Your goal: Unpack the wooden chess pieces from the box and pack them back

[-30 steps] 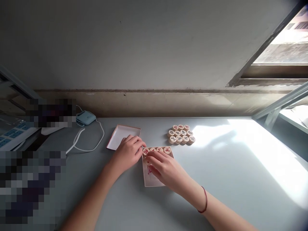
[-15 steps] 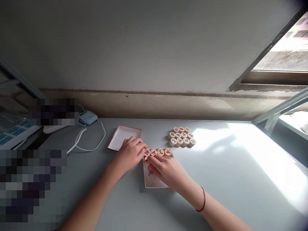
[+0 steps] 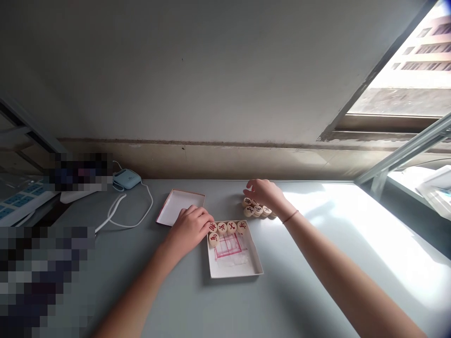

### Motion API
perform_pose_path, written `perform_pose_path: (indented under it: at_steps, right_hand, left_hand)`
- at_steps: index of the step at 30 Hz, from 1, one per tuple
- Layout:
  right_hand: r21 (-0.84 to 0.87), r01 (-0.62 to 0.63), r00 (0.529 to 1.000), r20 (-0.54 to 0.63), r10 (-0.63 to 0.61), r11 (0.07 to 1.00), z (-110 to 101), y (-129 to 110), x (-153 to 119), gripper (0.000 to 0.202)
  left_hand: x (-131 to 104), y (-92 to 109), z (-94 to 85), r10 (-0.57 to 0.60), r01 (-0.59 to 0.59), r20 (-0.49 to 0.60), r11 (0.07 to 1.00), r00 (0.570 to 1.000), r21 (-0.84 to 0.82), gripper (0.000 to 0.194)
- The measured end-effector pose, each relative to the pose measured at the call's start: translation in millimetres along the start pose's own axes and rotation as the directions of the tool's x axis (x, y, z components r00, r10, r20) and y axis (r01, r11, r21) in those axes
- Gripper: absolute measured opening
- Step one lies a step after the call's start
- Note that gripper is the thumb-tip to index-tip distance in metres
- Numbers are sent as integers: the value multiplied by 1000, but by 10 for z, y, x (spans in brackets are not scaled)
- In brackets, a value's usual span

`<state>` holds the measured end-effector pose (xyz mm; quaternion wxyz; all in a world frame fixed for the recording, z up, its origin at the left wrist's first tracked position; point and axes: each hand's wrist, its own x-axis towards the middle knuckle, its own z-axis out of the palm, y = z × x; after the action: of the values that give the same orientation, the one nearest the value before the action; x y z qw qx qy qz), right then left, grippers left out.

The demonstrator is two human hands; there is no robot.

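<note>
Round wooden Chinese chess pieces with red characters (image 3: pixel 231 227) line the far end of a shallow white box (image 3: pixel 246 270), with one more piece (image 3: pixel 213 239) in front of them at the left. My left hand (image 3: pixel 192 225) grips the box's far left corner, fingers bent at the rim. Further back to the right, my right hand (image 3: pixel 262 189) hovers over a block of stacked chess pieces (image 3: pixel 258 210), fingers curved and apart with nothing visible in them. It hides the back rows of that block; dark characters show on the front ones.
A box lid (image 3: pixel 176 206) lies inside up behind my left hand. On the left are a light blue device (image 3: pixel 127 179), a white cable (image 3: pixel 148 211) and a power strip (image 3: pixel 24 199). A wall bounds the table at the back. Sunlight falls on the right side.
My right hand has left the box and moved back and right to the stacked pieces. The red piece it was touching now lies in the box. My left hand stays at the corner.
</note>
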<state>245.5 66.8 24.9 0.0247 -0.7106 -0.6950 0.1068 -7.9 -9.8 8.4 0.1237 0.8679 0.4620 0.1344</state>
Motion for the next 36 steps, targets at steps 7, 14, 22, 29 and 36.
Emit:
perform_pose_path:
  at_steps: [7, 14, 22, 29, 36]
  right_hand:
    - [-3, 18, 998, 66, -18, 1000, 102, 61, 123, 30]
    - [232, 26, 1000, -11, -24, 972, -2, 80, 67, 30]
    - [900, 101, 934, 61, -351, 425, 120, -330, -826, 35]
    - [950, 117, 966, -41, -254, 291, 272, -264, -953, 27]
    - [921, 141, 984, -90, -152, 363, 244, -109, -892, 22]
  left_hand:
    - [-14, 28, -16, -19, 19, -20, 1000, 1000, -2, 20]
    - [-8, 30, 23, -3, 3, -98, 1000, 995, -2, 17]
    - [-35, 270, 88, 43, -125, -237, 930, 971, -346, 41]
    - [-50, 327, 76, 6, -73, -172, 918, 985, -389, 29]
    - [-42, 289, 94, 166, -170, -34, 962, 986, -214, 11]
